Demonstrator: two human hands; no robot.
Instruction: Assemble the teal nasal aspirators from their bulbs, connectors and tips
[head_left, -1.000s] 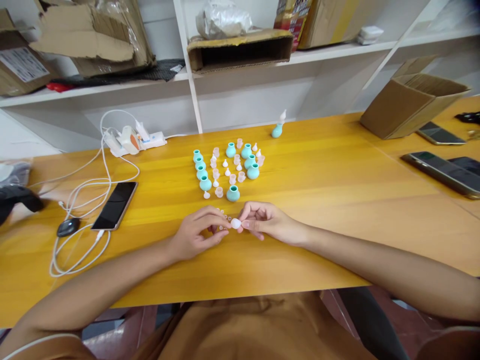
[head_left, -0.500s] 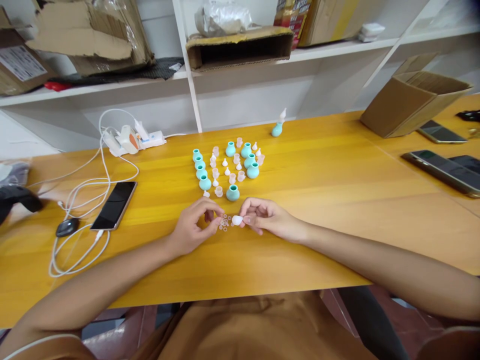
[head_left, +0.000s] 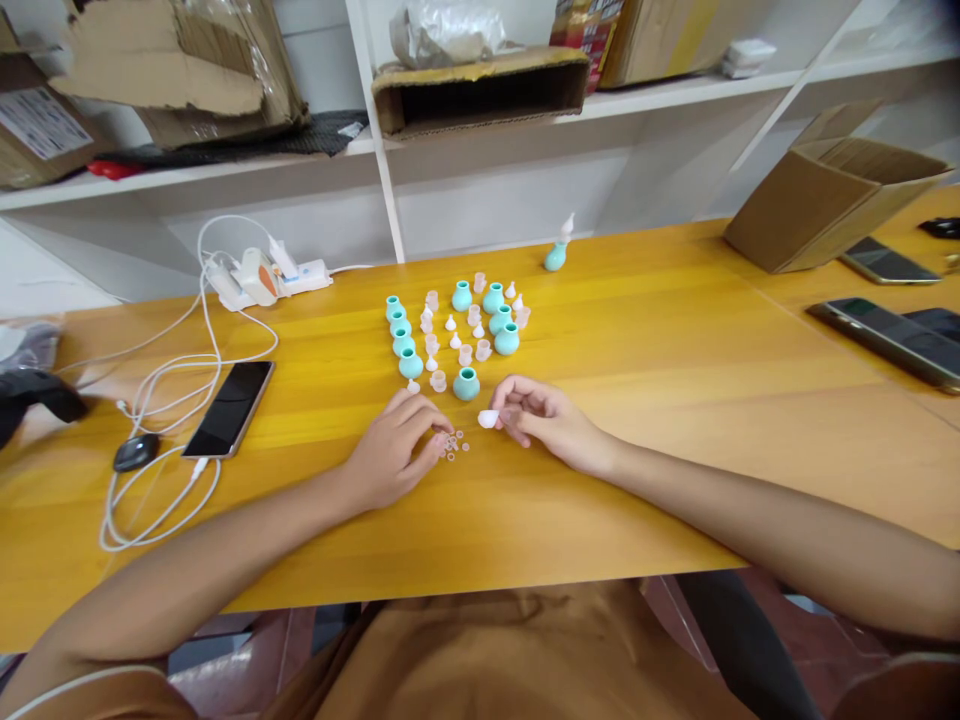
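My right hand (head_left: 546,418) pinches a small white rounded cap (head_left: 488,418) just above the yellow table (head_left: 675,360). My left hand (head_left: 396,450) rests on the table with its fingertips pressed down on a scatter of several tiny clear rings (head_left: 454,445); whether it has one pinched I cannot make out. Just beyond both hands stand several teal bulbs (head_left: 466,384) mixed with small translucent pink caps (head_left: 439,381) and white tips. One assembled teal bulb with a white tip (head_left: 557,255) stands alone farther back.
A black phone (head_left: 229,395), white cables (head_left: 161,470), a black mouse (head_left: 135,452) and a power strip (head_left: 262,278) lie at the left. An open cardboard box (head_left: 829,200) and several phones (head_left: 881,330) sit at the right. Shelves with boxes rise behind the table.
My right hand has drawn the white cap away from my left hand and a little farther back. My left hand has dropped onto the tiny rings on the table.
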